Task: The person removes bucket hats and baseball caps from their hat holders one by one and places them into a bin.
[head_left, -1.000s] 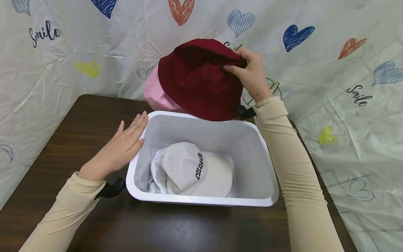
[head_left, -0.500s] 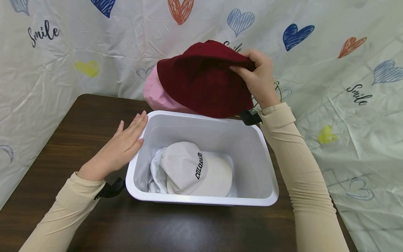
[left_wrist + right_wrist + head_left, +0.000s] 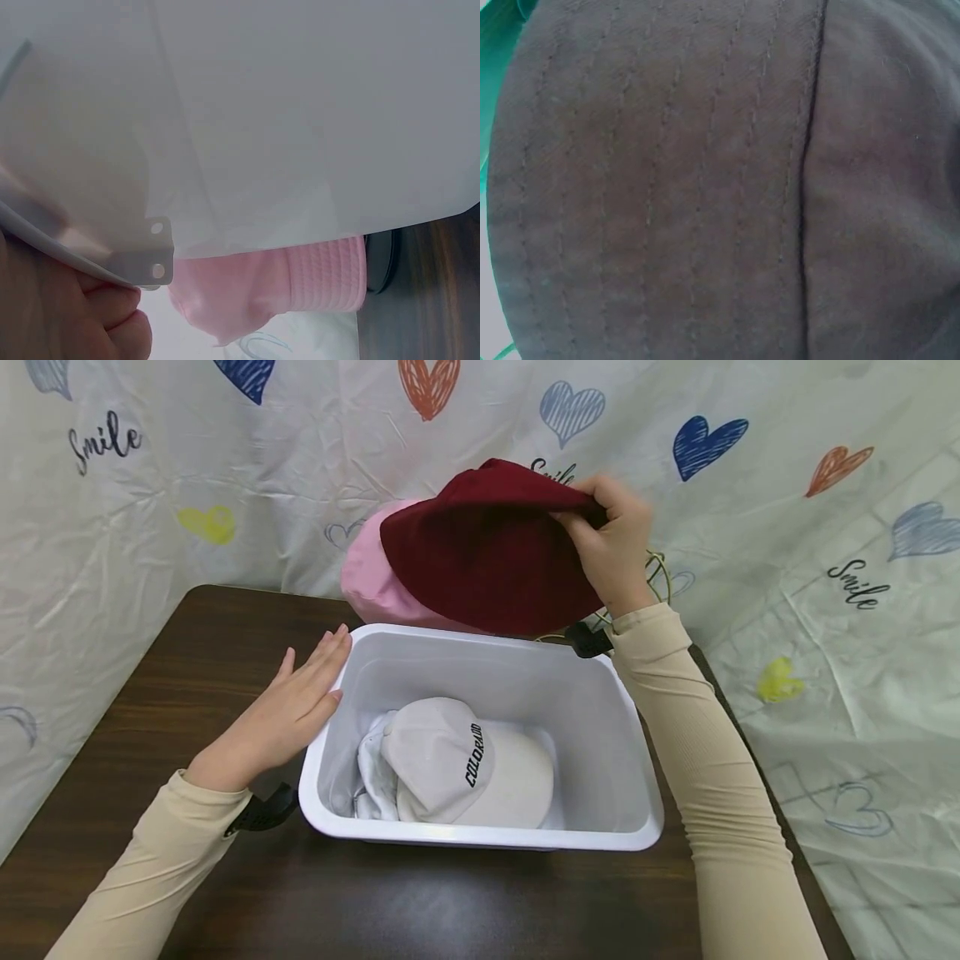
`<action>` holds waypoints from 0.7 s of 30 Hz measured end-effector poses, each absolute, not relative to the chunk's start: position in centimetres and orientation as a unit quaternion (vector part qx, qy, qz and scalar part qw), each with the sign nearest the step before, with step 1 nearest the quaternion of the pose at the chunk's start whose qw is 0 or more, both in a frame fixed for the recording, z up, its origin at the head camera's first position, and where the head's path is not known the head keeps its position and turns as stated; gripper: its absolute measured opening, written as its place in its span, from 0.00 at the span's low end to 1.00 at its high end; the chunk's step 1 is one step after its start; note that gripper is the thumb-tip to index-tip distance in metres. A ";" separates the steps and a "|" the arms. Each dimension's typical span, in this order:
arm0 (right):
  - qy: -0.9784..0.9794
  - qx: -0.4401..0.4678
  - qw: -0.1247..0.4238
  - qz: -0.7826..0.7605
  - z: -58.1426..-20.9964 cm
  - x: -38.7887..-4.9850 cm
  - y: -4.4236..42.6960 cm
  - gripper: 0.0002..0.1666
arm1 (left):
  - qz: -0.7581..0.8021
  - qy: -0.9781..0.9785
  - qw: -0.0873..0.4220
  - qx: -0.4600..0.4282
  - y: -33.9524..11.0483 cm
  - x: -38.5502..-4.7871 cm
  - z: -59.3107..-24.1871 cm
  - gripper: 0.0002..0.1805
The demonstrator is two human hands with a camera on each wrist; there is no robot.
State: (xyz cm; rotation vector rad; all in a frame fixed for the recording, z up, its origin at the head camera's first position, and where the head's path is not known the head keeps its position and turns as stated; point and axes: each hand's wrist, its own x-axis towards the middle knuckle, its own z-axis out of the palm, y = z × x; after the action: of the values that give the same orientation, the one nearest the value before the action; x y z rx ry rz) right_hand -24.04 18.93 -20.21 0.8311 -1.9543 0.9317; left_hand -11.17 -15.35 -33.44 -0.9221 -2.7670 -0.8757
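My right hand [image 3: 617,547] pinches the edge of a dark red bucket hat [image 3: 487,564] behind the tub. Its stitched brim [image 3: 667,180] fills most of the right wrist view. My left hand [image 3: 281,718] lies with straight fingers against the left rim of a white plastic tub [image 3: 480,837]. In the tub sits a white baseball cap [image 3: 435,760] lettered COLORADO, over a pale bluish-white cloth item [image 3: 377,777] that it partly covers. A pink bucket hat [image 3: 375,578] is behind the tub, partly hidden by the red one; its ridged brim [image 3: 328,275] shows in the left wrist view.
The tub stands on a dark wooden table [image 3: 150,693]. Gold-green wire loops [image 3: 658,578] show behind my right wrist. A white backdrop cloth [image 3: 285,460] printed with hearts hangs behind the table. Something dark [image 3: 384,259] stands by the pink brim.
My right hand has moved a little to the right and slightly down, and the red hat has tilted with its brim more folded. The left hand and the tub have stayed still.
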 end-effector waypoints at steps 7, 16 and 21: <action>-0.776 0.345 0.322 0.418 -21.3 -22.2 19.4 0.05 | -0.291 -0.906 0.045 -0.305 -15.2 -11.2 -33.4 0.33; -0.794 0.398 0.152 0.433 -22.8 -17.5 20.2 0.08 | -0.297 -0.905 0.040 -0.303 -15.2 -11.3 -33.3 0.33; -0.803 0.420 0.075 0.416 -24.0 -16.0 20.2 0.11 | -0.301 -0.906 0.032 -0.294 -15.3 -11.2 -33.3 0.33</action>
State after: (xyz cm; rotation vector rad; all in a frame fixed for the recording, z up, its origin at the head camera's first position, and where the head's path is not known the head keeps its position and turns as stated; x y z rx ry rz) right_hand -16.02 20.24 -24.00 1.2596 -2.4108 1.2469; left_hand -11.21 -15.34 -33.33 -0.9066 -2.7910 -0.9266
